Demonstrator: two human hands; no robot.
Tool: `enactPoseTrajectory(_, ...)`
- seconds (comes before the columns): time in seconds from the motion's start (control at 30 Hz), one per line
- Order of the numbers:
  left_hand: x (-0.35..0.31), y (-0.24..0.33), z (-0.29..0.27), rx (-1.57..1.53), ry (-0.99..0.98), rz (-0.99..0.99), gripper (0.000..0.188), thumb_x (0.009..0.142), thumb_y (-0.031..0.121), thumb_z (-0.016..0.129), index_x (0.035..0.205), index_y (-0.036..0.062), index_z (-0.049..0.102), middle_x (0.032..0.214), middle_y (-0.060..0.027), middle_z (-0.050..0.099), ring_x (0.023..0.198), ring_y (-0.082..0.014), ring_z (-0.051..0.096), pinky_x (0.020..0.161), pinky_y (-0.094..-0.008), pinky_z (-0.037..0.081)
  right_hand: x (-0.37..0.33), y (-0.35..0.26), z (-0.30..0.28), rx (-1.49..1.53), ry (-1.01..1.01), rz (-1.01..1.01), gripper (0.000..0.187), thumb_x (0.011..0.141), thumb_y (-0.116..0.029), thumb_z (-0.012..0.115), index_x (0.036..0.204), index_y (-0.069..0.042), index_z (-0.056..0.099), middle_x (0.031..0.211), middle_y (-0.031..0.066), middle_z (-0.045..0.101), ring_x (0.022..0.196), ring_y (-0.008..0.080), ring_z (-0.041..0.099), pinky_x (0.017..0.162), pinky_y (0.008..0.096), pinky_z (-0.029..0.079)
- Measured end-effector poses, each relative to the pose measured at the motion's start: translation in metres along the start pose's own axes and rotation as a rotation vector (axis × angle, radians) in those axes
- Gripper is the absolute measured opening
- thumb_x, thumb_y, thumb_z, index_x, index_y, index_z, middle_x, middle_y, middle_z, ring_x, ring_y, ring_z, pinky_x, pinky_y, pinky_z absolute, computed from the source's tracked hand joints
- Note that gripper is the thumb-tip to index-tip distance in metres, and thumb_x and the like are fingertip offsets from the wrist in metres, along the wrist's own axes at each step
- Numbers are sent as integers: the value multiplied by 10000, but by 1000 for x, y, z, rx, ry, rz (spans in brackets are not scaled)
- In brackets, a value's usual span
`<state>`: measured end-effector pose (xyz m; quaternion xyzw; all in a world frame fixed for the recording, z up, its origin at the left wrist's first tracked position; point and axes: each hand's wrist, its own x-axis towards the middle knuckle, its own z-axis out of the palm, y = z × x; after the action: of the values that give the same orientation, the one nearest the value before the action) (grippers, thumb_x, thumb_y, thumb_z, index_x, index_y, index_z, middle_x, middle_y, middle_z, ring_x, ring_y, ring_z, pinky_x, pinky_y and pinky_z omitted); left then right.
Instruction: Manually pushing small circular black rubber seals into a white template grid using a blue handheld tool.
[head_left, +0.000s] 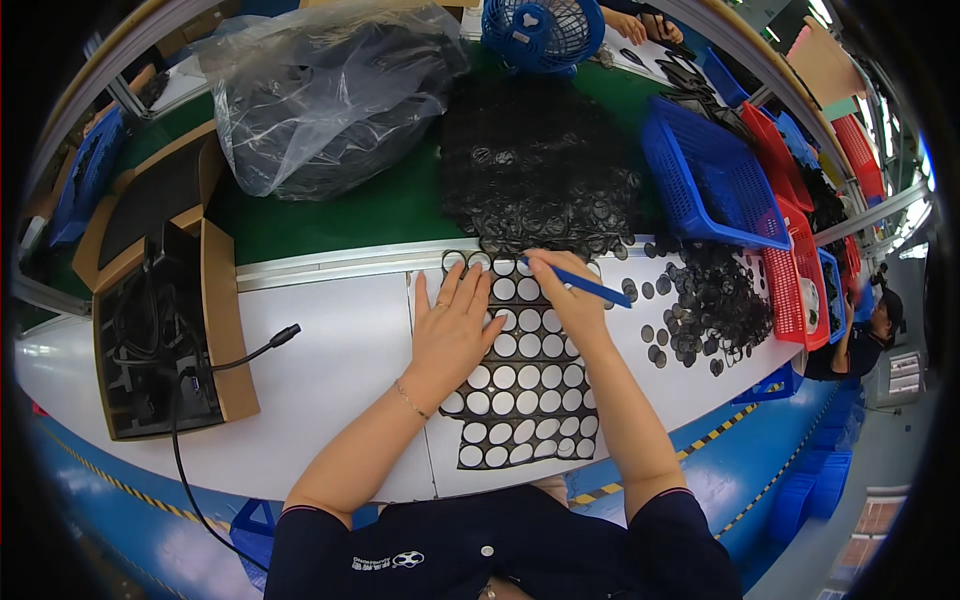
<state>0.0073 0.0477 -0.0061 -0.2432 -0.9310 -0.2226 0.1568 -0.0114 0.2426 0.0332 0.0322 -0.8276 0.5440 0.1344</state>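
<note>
- Sheet, black with rows of round white spots point(515, 405), lies on the white surface point(320, 370) in front of the person, top end reaching the metal edge strip; holes or discs, can't tell.
- Risk: thin webs could tear or the sheet could skew if the blue pen-like tool point(601, 287) drags while the left hand point(447, 340) bears lightly.
- Risk: tool slip toward the left fingers; they're near its working end.
- Risk: loose black discs point(715, 300) to the right could scatter if the right forearm swings out.
- Left hand: palm down, fingers spread, flat on the sheet's upper left, gripping nothing.
- Right hand point(575, 305): fingers closed round the tool, back end angled right; tip contact unclear.
- Both forearms reach forward, elbows out.
</note>
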Motion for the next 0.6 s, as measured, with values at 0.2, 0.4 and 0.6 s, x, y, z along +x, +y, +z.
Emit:
enactPoseTrajectory(0.2,0,1,-1,14,28,-5,535,949,414,663,1363,76,634,1452,-105,561,1442,-307,416,1160,-666,217,-11,4,36,-24,77,3,182,941,-132,713,1060,-4,762,987,127,738,924,242,665,851,339,504)
enactPoseTrajectory(0.4,-2,3,-3,28,40,-12,515,938,391,679,1345,78,648,1456,-110,558,1445,-327,411,1156,-682,222,-16,10,32,-117,30,-4,173,932,-124,721,1052,-7,766,959,119,741,911,254,662,848,342,503)
enactPoseTrajectory(0.6,-2,3,-2,28,23,-14,512,933,382,683,1342,75,646,1469,-111,551,1451,-331,406,1156,-690,212,-16,16,35,-238,77,-188,163,913,-102,726,1056,-31,761,1005,105,740,957,264,665,852,366,501)
